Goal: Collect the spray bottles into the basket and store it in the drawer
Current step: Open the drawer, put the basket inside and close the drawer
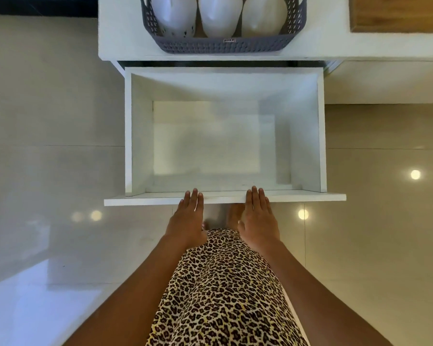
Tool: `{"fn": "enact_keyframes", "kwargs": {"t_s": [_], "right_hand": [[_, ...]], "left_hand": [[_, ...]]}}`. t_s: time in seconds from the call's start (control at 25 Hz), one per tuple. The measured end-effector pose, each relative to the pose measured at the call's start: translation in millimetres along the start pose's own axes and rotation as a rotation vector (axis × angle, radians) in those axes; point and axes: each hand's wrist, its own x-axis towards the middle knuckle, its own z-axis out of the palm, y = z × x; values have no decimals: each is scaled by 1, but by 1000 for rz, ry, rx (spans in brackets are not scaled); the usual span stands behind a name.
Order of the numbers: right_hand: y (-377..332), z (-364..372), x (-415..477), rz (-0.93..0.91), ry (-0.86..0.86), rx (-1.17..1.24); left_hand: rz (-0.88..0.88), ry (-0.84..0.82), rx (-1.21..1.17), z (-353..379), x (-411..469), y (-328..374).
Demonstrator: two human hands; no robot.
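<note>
Basket [223,46]: grey perforated plastic, at 12 o'clock in the view, standing on the white countertop [120,33] just behind its front edge; its far part is cut by the top of the frame.
Spray bottles: three white ones side by side inside the basket, the left bottle [174,13], the middle bottle [220,13] and the right bottle [264,16]; only their rounded bodies show, so the heads cannot be seen.
Drawer [128,133]: white, pulled well out below the countertop, filling the centre of the view; the bare white bottom is in plain sight.
Drawer front [310,197]: the wide panel at the drawer's 6 o'clock side, nearest the person.
Left hand [188,221]: flat, fingers straight and close together, fingertips laid on the top edge of the drawer front, at about 7 o'clock of the drawer; it holds nothing.
Right hand [259,221]: the same flat pose, fingertips on that edge at about 5 o'clock of the drawer, holding nothing; the two hands are apart.
Garment [223,295]: leopard print, at 6 o'clock between the forearms.
Wooden board [398,13]: brown, on the countertop at 1 o'clock, well right of the basket.
Floor [48,121]: glossy pale tiles at 3 and 9 o'clock, with round light reflections.
</note>
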Motion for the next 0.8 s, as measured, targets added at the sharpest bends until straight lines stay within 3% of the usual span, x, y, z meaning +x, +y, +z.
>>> {"fn": "enact_keyframes", "kwargs": {"t_s": [0.24,0.44,0.64,0.8], "right_hand": [[-6,-5,3,51,-40,43],[5,-55,24,23,-51,154],[21,-161,67,36,249,523],[38,-256,120,128,580,846]], "left_hand": [[17,-3,3,-4,-1,-1],[13,-29,8,-54,-2,-4],[-9,268,-232,-164,19,-8],[-100,739,-490,-272,59,-17]]}}
